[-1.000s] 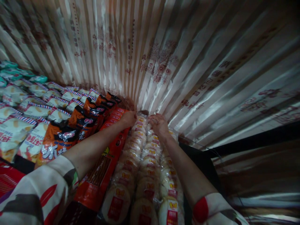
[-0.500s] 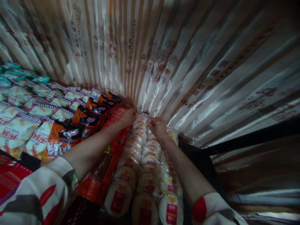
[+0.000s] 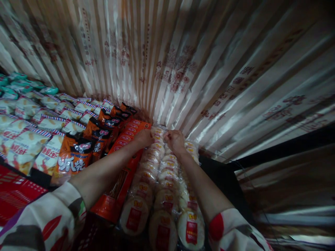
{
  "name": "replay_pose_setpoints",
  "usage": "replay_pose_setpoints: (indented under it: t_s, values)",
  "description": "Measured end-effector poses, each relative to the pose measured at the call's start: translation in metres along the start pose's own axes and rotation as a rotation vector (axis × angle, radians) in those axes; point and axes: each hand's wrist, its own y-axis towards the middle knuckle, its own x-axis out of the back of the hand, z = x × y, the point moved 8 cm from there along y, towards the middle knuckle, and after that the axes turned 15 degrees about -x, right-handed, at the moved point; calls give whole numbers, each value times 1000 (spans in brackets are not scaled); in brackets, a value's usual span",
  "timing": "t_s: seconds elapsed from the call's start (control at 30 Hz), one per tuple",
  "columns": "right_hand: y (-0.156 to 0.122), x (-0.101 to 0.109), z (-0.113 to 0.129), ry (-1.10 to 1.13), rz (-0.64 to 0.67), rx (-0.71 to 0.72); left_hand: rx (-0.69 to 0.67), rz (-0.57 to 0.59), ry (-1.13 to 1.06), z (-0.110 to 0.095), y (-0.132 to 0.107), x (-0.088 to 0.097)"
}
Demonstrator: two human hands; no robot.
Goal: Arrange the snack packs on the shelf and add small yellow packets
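Three rows of round, flat cakes or crackers in clear wrappers with red labels (image 3: 134, 212) run away from me. My left hand (image 3: 145, 138) is at the far end of the left row, its fingers bent closed against the wrapped rounds there. Just to its right, my right hand (image 3: 176, 141) is closed in a pinch over the back of the middle row (image 3: 169, 174). Whatever sits between the fingertips of either hand is too dark and small to make out. Under my left forearm lies a long red-orange packet (image 3: 121, 179) with brown sticks showing through a window.
Orange-and-black snack bags (image 3: 75, 157), white snack bags (image 3: 26, 143) and teal packets (image 3: 18, 83) stand in rows at left. A red plastic basket (image 3: 18, 195) is at lower left. A pleated printed sheet (image 3: 167, 62) hangs behind; a dark bar (image 3: 285, 150) crosses at right.
My left hand has come slightly nearer and lower, with its fingers more curled. My right hand stays almost in place. The view has shifted a little.
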Motion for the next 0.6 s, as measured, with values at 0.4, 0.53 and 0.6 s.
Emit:
replay_pose_setpoints:
  t_s: [0.4, 0.53, 0.6]
  values:
    - [2, -1, -3, 34, 16, -32, 35, -103, -33, 7, -2, 5]
    - [0, 1, -3, 72, 16, -8, 34, -96, -15, 6, -4, 6]
    - [-3, 8, -2, 116, -31, 17, 26, -92, -2, 6, -4, 6]
